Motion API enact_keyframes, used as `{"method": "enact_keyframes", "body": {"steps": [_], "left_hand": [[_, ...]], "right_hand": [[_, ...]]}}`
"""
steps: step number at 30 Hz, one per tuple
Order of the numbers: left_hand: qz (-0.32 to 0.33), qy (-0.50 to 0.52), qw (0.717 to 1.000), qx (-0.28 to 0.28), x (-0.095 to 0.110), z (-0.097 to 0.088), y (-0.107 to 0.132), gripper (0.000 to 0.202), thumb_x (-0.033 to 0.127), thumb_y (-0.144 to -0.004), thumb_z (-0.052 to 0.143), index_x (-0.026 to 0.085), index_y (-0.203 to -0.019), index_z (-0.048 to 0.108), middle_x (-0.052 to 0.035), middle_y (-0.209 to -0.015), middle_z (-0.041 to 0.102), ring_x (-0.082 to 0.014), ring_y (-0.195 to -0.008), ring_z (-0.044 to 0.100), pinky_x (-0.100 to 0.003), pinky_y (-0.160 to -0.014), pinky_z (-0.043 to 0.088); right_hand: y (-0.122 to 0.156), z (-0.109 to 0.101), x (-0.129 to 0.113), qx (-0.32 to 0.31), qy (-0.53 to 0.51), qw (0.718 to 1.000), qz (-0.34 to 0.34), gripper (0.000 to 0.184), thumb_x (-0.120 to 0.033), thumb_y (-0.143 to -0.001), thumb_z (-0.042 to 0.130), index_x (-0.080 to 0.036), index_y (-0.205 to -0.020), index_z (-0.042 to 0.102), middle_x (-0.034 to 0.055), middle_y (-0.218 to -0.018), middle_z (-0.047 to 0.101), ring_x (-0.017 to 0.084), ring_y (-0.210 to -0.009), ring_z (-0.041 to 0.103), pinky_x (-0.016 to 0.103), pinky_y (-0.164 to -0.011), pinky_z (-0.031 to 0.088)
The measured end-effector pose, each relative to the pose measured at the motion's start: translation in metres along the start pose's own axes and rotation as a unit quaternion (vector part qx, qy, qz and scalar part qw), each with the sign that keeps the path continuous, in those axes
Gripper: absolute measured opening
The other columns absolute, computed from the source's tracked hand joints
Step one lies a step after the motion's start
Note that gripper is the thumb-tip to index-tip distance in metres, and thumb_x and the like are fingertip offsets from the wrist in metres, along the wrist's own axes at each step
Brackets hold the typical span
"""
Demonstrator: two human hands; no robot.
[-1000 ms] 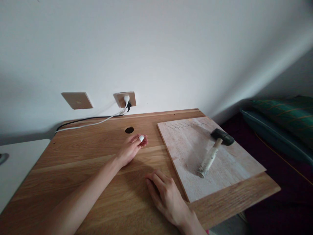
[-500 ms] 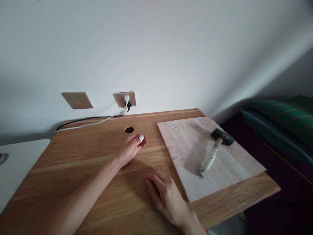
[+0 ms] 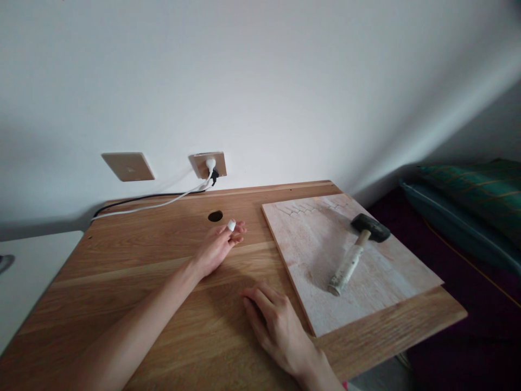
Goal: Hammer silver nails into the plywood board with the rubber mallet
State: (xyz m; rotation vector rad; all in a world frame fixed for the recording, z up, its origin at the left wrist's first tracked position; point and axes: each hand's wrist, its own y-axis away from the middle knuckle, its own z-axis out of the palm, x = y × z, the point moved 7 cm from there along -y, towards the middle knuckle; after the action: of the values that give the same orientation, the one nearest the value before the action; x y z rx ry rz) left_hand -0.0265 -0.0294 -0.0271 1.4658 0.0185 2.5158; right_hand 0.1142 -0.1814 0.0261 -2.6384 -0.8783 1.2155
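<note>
On the wooden tabletop lies my left hand (image 3: 215,250), its fingers loosely apart and gripping nothing. A white wrap (image 3: 232,225) covers the end of one of its fingers. Nearer to me, my right hand (image 3: 277,323) rests palm down with its fingers curled in, and no object shows in it. Just right of it is a flat pale board (image 3: 309,260). A mallet (image 3: 348,266) with a black head and a worn, whitish handle lies across the board. Several thin metal pieces (image 3: 299,210), perhaps nails, lie in a row near the board's far edge.
A round hole (image 3: 215,216) opens in the tabletop (image 3: 134,244) beyond my left hand. White and black cables (image 3: 163,203) run from a wall socket (image 3: 209,164) along the back edge. Cushions (image 3: 468,201) lie at the right, and a white surface (image 3: 32,271) stands left.
The fingers of my left hand have spread a little, and the wrapped finger has lifted up and to the left. My right hand, the mallet and the board have stayed still.
</note>
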Motion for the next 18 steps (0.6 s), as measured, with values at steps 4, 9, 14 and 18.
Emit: {"method": "enact_keyframes", "body": {"steps": [4, 9, 14, 18], "left_hand": [[-0.002, 0.013, 1.0, 0.006, -0.002, -0.0033, -0.0019, 0.035, 0.046, -0.075, 0.093, 0.018, -0.084, 0.075, -0.0122, -0.109, 0.078, -0.0221, -0.103, 0.072, -0.032, -0.09, 0.054], [-0.004, 0.017, 1.0, 0.01, -0.0043, -0.0047, -0.0029, 0.03, 0.037, -0.072, 0.095, 0.019, -0.086, 0.076, -0.008, -0.102, 0.079, -0.0201, -0.098, 0.072, -0.031, -0.089, 0.054], [-0.005, 0.036, 0.999, 0.008, -0.0027, -0.0033, -0.0018, 0.031, 0.038, -0.074, 0.095, 0.017, -0.089, 0.077, -0.009, -0.102, 0.078, -0.0197, -0.098, 0.072, -0.032, -0.089, 0.053], [-0.013, 0.058, 0.998, 0.02, 0.0005, -0.0007, 0.0009, 0.035, 0.04, -0.071, 0.097, 0.016, -0.085, 0.076, -0.0087, -0.102, 0.077, -0.0181, -0.095, 0.071, -0.03, -0.086, 0.053]], "right_hand": [[-0.0005, 0.0005, 0.0009, -0.005, -0.008, 1.0, 0.002, 0.02, -0.018, -0.111, 0.048, -0.022, -0.114, 0.067, 0.0072, -0.101, 0.073, 0.022, -0.089, 0.072, 0.033, -0.079, 0.059], [-0.0009, -0.0009, 0.0002, 0.0, -0.001, 1.0, 0.0, 0.021, -0.017, -0.111, 0.048, -0.022, -0.113, 0.068, 0.0075, -0.101, 0.073, 0.023, -0.088, 0.072, 0.033, -0.079, 0.059], [-0.0002, -0.0007, 0.0, 0.002, -0.001, 1.0, 0.0, 0.021, -0.017, -0.111, 0.048, -0.022, -0.115, 0.068, 0.0073, -0.101, 0.074, 0.022, -0.088, 0.073, 0.032, -0.079, 0.06], [0.0002, -0.0003, 0.0001, 0.004, -0.005, 1.0, -0.001, 0.021, -0.017, -0.111, 0.048, -0.023, -0.116, 0.068, 0.0072, -0.102, 0.074, 0.022, -0.089, 0.073, 0.032, -0.08, 0.06]]}}
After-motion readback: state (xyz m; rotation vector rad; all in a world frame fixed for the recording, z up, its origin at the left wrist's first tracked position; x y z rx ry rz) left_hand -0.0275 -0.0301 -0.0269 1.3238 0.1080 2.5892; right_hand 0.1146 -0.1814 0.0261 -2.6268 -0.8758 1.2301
